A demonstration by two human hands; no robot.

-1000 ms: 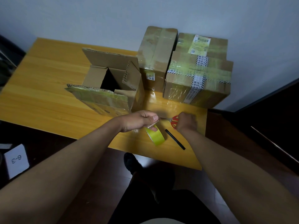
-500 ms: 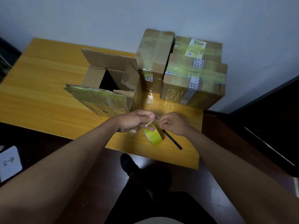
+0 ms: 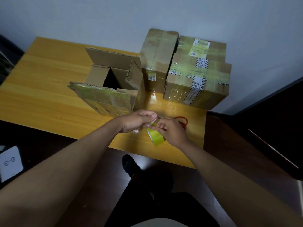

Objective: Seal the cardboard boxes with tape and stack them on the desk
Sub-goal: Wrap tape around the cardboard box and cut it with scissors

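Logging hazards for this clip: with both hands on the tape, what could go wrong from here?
1. The left hand and right hand both pinch at the tape roll; the loose end may fold and stick to itself.
2. The scissors lie right behind the right hand, which could bump them.
3. The open box has raised flaps near the hands; a tape strip could catch on them.
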